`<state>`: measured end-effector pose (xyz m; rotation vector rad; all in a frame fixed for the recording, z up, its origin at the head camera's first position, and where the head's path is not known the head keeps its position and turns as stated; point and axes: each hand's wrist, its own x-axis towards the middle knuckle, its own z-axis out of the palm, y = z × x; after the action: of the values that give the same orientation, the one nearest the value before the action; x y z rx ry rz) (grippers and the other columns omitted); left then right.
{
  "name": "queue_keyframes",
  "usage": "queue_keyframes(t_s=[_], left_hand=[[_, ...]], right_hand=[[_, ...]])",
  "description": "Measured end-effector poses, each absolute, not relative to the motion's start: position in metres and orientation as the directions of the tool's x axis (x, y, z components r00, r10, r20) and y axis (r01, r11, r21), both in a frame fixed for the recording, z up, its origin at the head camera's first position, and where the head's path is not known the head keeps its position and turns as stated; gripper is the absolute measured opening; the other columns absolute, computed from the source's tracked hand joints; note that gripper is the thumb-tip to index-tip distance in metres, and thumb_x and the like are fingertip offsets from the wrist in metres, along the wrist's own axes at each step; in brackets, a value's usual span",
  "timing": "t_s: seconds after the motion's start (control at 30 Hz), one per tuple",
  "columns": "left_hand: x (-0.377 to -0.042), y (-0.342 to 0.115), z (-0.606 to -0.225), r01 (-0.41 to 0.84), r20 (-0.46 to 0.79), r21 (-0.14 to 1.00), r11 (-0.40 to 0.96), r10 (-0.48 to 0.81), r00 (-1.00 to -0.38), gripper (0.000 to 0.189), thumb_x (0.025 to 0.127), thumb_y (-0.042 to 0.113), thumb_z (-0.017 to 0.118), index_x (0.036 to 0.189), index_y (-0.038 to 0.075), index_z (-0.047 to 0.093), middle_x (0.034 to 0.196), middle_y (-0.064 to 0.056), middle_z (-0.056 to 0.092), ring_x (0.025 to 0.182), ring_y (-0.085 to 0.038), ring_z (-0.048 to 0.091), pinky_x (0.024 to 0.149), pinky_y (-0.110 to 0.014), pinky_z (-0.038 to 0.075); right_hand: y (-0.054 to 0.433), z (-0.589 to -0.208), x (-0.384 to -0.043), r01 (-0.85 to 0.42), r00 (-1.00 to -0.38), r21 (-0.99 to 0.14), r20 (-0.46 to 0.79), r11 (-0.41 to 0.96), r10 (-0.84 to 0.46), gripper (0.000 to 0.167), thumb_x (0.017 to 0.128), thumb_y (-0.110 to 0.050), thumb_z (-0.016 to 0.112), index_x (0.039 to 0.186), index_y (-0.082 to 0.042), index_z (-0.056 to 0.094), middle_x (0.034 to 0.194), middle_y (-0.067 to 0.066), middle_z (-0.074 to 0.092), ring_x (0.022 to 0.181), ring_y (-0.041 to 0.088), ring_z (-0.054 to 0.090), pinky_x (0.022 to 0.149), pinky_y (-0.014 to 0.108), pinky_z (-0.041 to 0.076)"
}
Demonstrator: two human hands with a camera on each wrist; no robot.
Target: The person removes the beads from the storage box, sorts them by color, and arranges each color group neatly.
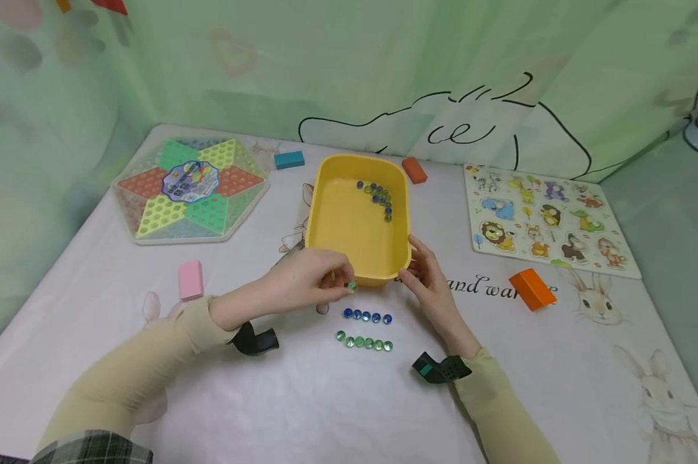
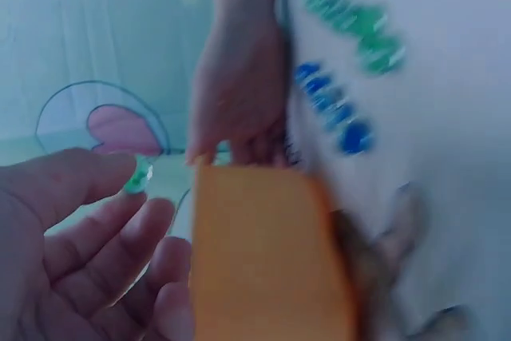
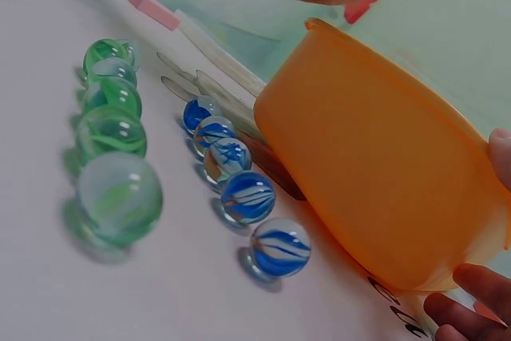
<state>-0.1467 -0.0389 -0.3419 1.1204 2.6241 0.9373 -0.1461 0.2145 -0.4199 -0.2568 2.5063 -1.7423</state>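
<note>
My left hand (image 1: pixel 310 277) pinches a green marble (image 1: pixel 352 285) between thumb and fingertips, just off the front end of a yellow plastic tub (image 1: pixel 339 222). The same marble (image 2: pixel 139 174) shows at the thumb tip in the left wrist view. At the tub's front right corner, my right hand (image 1: pixel 436 293) holds the rim and side. Several blue and green marbles (image 1: pixel 380 189) lie inside the tub, toward its far right. In front of the tub are a row of blue-swirled marbles (image 1: pixel 367 316) and, nearer to me, a row of green-swirled marbles (image 1: pixel 360 341).
A star-shaped checkers board (image 1: pixel 189 183) lies at the back left, an animal puzzle board (image 1: pixel 548 216) at the right. Around the tub are a pink block (image 1: pixel 191 280), a blue block (image 1: pixel 289 160), a red-orange block (image 1: pixel 414 170) and an orange block (image 1: pixel 532 289).
</note>
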Motion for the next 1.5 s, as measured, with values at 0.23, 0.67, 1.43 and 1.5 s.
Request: queue_keyframes(t_s=[0.23, 0.67, 1.43, 1.5], left_hand=[[-0.139, -0.047, -0.37, 0.624, 0.039, 0.581, 0.523, 0.748, -0.663, 0.01, 0.085, 0.018, 0.065, 0.093, 0.013, 0.063, 0.072, 0.007, 0.054, 0.063, -0.005, 0.047, 0.059, -0.016, 0.041], [-0.144, -0.043, -0.393, 0.626, 0.011, 0.528, 0.574, 0.732, -0.681, 0.009, 0.083, 0.018, 0.067, 0.089, 0.013, 0.062, 0.071, 0.008, 0.055, 0.064, -0.003, 0.049, 0.059, -0.016, 0.04], [-0.141, -0.042, -0.395, 0.63, 0.014, 0.522, 0.575, 0.733, -0.68, 0.01, 0.083, 0.018, 0.066, 0.091, 0.013, 0.064, 0.07, 0.007, 0.053, 0.065, -0.007, 0.051, 0.059, -0.016, 0.038], [-0.141, -0.042, -0.396, 0.629, 0.013, 0.522, 0.577, 0.732, -0.682, 0.011, 0.083, 0.019, 0.067, 0.092, 0.013, 0.064, 0.07, 0.008, 0.053, 0.065, -0.006, 0.05, 0.059, -0.016, 0.038]], right_hand=[[0.215, -0.417, -0.147, -0.09, -0.982, -0.944, 0.032, 0.316, -0.184, 0.061, 0.095, -0.017, 0.051, 0.146, -0.03, 0.021, 0.139, 0.014, 0.04, 0.108, 0.019, 0.045, 0.085, 0.012, 0.04], [0.215, -0.417, -0.148, -0.107, -0.981, -0.945, 0.049, 0.308, -0.19, 0.06, 0.095, -0.019, 0.051, 0.146, -0.029, 0.021, 0.138, 0.015, 0.041, 0.105, 0.014, 0.047, 0.083, 0.012, 0.041], [0.214, -0.419, -0.147, -0.099, -0.98, -0.95, 0.042, 0.296, -0.193, 0.061, 0.095, -0.019, 0.052, 0.146, -0.028, 0.021, 0.139, 0.015, 0.04, 0.105, 0.013, 0.047, 0.084, 0.012, 0.041], [0.214, -0.419, -0.147, -0.091, -0.981, -0.95, 0.035, 0.299, -0.189, 0.061, 0.095, -0.019, 0.052, 0.146, -0.029, 0.021, 0.139, 0.014, 0.04, 0.106, 0.014, 0.047, 0.084, 0.012, 0.04]])
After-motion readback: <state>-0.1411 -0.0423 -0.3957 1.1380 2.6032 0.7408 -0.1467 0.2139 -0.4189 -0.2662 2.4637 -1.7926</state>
